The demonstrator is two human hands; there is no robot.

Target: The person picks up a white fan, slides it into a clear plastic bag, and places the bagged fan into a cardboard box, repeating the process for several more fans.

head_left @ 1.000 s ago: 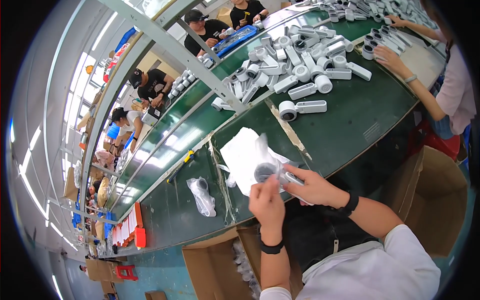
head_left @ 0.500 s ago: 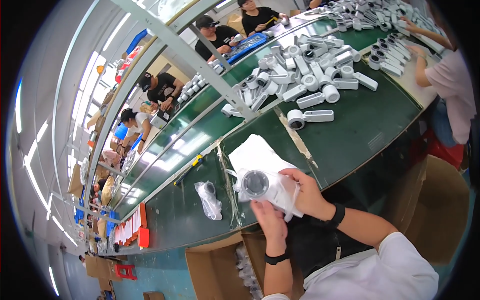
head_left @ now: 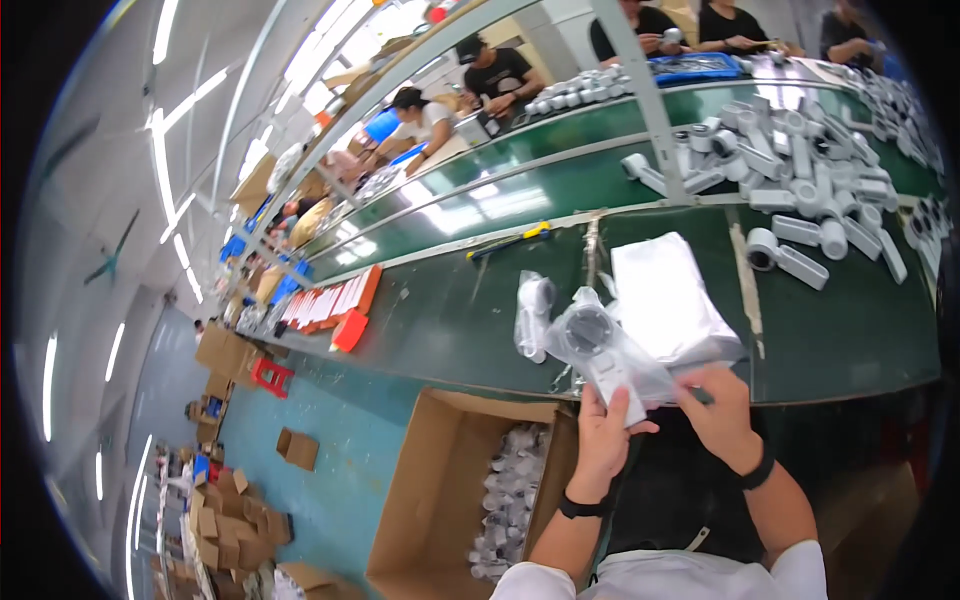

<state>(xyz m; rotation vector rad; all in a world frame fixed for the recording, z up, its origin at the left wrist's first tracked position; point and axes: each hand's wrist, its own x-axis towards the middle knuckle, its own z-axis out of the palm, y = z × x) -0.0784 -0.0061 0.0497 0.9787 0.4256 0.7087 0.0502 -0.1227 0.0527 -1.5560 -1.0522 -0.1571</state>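
Bagged handheld fan (head_left: 588,328) in the left hand (head_left: 606,438), over the table's (head_left: 440,325) near edge.
The left hand grips its handle (head_left: 609,375); the right hand (head_left: 722,415) is beside the clear bag (head_left: 648,368), pinching or not, unclear. White sheets (head_left: 660,290) lie beyond.

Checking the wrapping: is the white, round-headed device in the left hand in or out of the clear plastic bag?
White device: round head is in, the clear plastic bag surrounding it; handle, cannot tell.
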